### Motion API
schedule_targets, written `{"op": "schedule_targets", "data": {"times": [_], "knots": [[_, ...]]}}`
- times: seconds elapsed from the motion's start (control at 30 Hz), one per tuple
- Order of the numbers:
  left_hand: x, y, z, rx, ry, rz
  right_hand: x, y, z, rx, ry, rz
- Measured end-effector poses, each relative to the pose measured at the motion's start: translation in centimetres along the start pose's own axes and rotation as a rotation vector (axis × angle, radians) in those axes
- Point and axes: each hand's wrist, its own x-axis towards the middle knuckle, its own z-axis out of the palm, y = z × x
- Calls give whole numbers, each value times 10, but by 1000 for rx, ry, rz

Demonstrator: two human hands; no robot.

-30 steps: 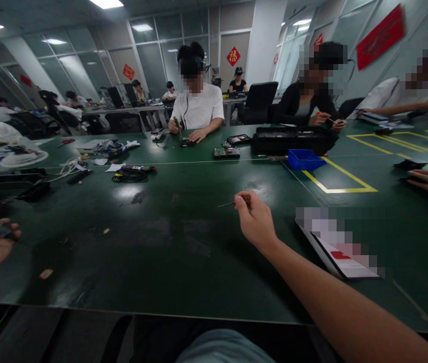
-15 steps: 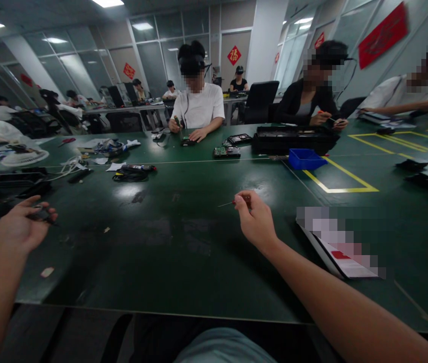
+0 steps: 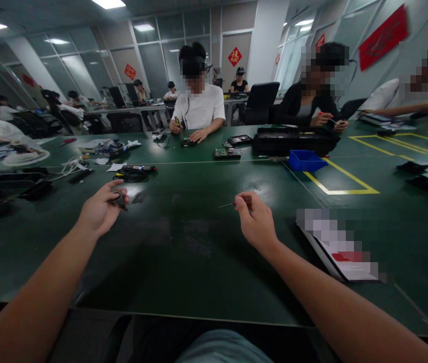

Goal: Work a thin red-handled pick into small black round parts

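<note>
My left hand (image 3: 101, 210) is over the left-middle of the green table, palm turned inward. Its fingers hold a small dark grey part (image 3: 120, 200) with a pointed lower end; its exact kind is hard to make out. In my right hand (image 3: 256, 218) is a thin screwdriver (image 3: 228, 204), gripped by its reddish handle. The slim metal shaft points left, toward my other hand, and most of the handle is hidden by my fingers. A wide gap lies between the two hands.
A coiled black cable (image 3: 134, 174) lies just beyond my left hand. Further back are a circuit-board device (image 3: 227, 153), a long black tray (image 3: 295, 141) and a blue bin (image 3: 306, 160). A booklet (image 3: 330, 252) rests right of my right arm. Co-workers sit across the table.
My left hand has moved right and slightly up from the table's left side, carrying the small dark part. My right hand with the screwdriver has stayed nearly still.
</note>
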Motion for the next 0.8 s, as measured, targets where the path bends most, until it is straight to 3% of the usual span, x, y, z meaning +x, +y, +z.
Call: {"op": "schedule_targets", "data": {"times": [0.37,0.5,0.63,0.8], "knots": [[-33,-41,121,111,-484,24,2,-1,-1,-3,-1,25],[-45,-67,153,408,-579,129,3,-3,-1,-46,-3,41],[-54,-95,166,693,-593,269,2,-4,-1,-72,-25,40],[-47,-109,154,818,-735,489,0,-3,-1,-43,-47,28]]}}
